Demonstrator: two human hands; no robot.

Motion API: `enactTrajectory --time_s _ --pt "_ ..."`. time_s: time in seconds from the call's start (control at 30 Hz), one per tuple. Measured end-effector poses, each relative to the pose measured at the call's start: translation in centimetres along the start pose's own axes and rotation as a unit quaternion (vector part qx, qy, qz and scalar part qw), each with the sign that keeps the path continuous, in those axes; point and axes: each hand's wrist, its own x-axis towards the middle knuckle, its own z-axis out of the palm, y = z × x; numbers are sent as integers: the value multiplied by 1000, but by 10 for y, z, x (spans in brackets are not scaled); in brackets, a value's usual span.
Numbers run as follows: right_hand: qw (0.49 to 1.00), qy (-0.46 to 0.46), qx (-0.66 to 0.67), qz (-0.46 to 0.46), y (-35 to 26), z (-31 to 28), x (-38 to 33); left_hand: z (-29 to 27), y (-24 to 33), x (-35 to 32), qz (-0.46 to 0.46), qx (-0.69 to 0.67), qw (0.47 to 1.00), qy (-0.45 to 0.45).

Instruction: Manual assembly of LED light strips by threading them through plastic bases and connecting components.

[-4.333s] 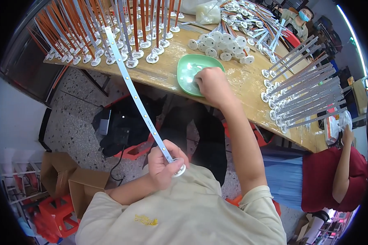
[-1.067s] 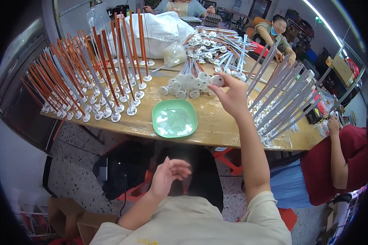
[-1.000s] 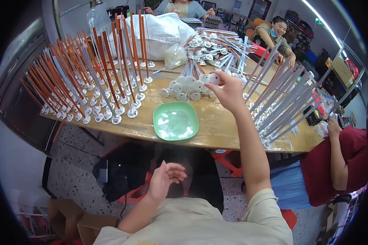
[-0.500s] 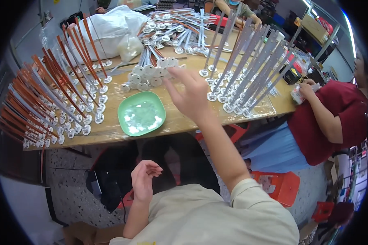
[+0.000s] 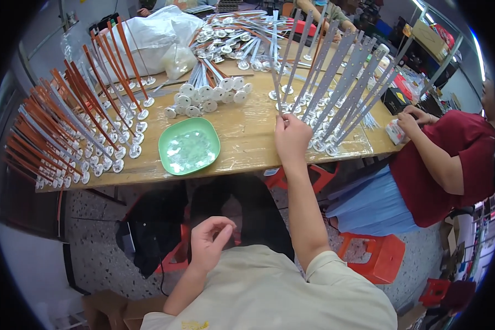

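My right hand (image 5: pixel 293 142) is at the front left edge of the right-hand group of upright grey strips (image 5: pixel 335 82). Its fingers are closed round the lower end of one grey strip (image 5: pixel 276 82), which stands nearly upright; the strip's foot is hidden by the hand. In front of my body, below the table edge, my left hand (image 5: pixel 209 242) has its fingers curled and the thumb against them. Whether anything small is in it cannot be seen. Between the hands and the far pile stands a green dish (image 5: pixel 214 157) with small clear, shiny pieces (image 5: pixel 190 157).
Orange and grey strips (image 5: pixel 85 93) on round white bases crowd the left of the table. Strips with white discs (image 5: pixel 209 96) lie behind the dish, below a larger heap (image 5: pixel 231 38) and white sack (image 5: pixel 148 41). A person in dark red (image 5: pixel 451 159) handles a small package at right.
My right hand has moved right and toward me from over the white discs, and now holds a grey strip. My left hand has shifted slightly right, its fingers more curled.
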Motion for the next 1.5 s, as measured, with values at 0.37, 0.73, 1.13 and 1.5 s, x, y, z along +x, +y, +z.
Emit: enactTrajectory --time_s 0.37,0.73,1.13,1.5 --pt "852 -385 353 28 -83 -124 -94 19 47 22 391 296 845 -212" --pt "812 -495 297 93 -101 -87 -76 -7 45 -19 428 262 852 -148" --pt "811 -474 108 -324 -128 95 -17 -20 53 -32 410 280 863 -92" --pt "759 -556 -147 -306 -154 94 -14 -21 66 -13 457 304 832 -80"
